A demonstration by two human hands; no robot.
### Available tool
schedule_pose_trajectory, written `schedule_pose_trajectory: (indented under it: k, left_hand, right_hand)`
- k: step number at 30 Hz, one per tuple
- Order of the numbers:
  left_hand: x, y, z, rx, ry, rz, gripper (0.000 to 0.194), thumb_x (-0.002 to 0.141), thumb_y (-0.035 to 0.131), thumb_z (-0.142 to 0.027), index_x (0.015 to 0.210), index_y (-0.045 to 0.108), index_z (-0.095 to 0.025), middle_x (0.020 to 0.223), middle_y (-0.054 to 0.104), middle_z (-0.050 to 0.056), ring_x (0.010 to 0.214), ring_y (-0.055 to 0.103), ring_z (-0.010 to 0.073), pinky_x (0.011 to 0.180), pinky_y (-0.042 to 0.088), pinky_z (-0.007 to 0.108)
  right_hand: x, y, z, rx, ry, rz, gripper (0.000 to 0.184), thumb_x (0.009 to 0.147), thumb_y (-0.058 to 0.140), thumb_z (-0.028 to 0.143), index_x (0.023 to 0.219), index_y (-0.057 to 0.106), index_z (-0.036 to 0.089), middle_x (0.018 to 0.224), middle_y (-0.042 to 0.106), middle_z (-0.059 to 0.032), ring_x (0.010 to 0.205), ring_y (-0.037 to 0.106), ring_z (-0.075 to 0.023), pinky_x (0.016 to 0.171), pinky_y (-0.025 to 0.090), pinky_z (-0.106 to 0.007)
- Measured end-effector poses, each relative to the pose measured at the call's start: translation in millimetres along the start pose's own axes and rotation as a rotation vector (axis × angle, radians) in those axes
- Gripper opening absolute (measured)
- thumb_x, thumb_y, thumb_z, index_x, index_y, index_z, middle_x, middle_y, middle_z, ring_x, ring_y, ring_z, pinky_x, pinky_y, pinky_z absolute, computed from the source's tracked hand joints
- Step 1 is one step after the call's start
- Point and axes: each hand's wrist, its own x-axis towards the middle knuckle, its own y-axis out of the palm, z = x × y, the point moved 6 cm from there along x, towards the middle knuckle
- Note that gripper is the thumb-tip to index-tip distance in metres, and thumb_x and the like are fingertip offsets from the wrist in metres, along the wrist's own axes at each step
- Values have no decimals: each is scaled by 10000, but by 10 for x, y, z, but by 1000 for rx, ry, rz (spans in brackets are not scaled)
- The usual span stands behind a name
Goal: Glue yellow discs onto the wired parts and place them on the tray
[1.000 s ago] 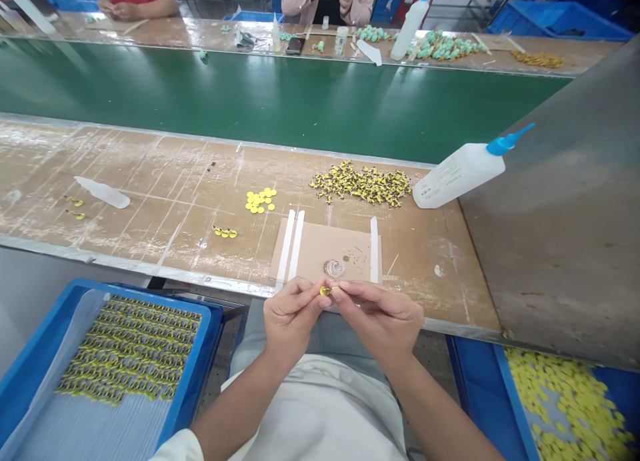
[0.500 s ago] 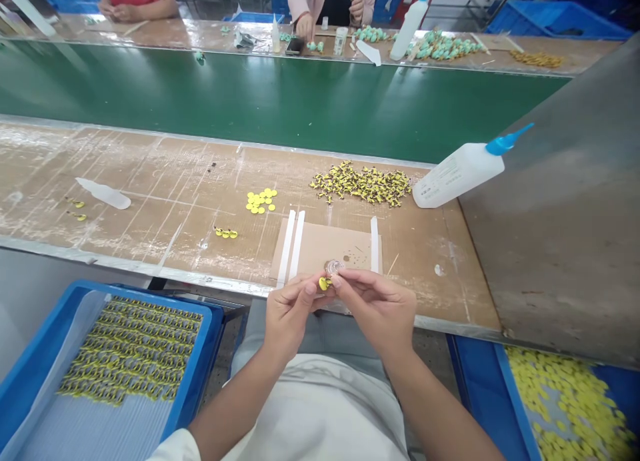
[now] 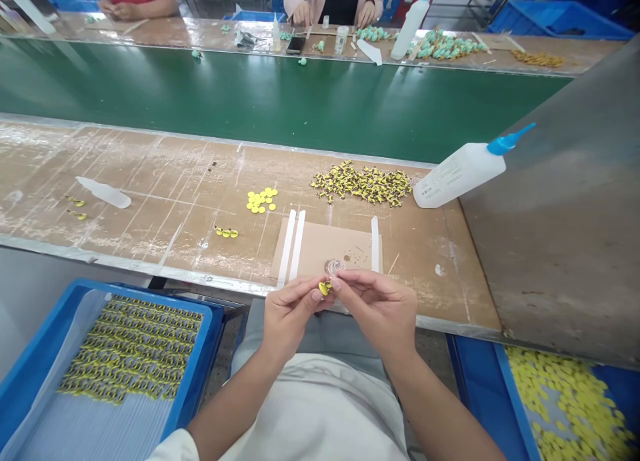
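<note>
Head view: hands (image 3: 293,321) over bench edge (image 3: 150,266)

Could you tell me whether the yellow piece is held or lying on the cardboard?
Held: the yellow piece is between left hand and right hand, above the cardboard.

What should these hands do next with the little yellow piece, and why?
Probably dab the small yellow piece onto the shiny swirl, which may be glue, on the cardboard sheet. The left hand and right hand hold the piece right beside it.
</note>
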Motion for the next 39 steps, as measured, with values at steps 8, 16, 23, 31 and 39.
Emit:
schedule_pose_trajectory:
  k: [8,16,23,31,39]
  left_hand:
    - [9,-27,1,11,33,-31,168,769,798,-282,932,812,-242,928,765,73,777,720,199,684,644,334]
    - [60,-37,-105,81,260,53,113,742,821,-248,854,816,-257,749,743,48,646,673,142,578,572,241]
    - [69,-11,-222,122,382,204,155,750,808,-151,872,800,-245,773,735,44,732,695,169,679,579,292]
    - [47,-3,-272,126,411,279,130,768,796,-163,872,807,-241,753,733,54,717,699,187,657,586,308]
    - [54,-31,-266,157,407,251,148,777,789,-162,891,804,-255,765,737,47,727,699,174,664,580,293]
  right_hand:
    - [-30,-4,23,-20,-4,28,121,741,821,183,849,785,223,817,779,-21,651,753,-195,588,666,-250]
    - [-30,-13,13,3,43,107,135,707,844,164,811,788,228,769,774,-16,642,747,-179,614,652,-222]
    - [-18,-14,-3,63,68,238,166,725,826,147,837,794,266,820,784,-19,705,748,-172,663,626,-223]
    - [-7,7,41,60,44,330,167,719,829,151,837,802,265,836,784,-38,711,753,-218,645,630,-292]
    - [-15,19,41,42,38,287,177,730,824,154,861,802,271,838,784,-26,712,746,-180,647,623,-237]
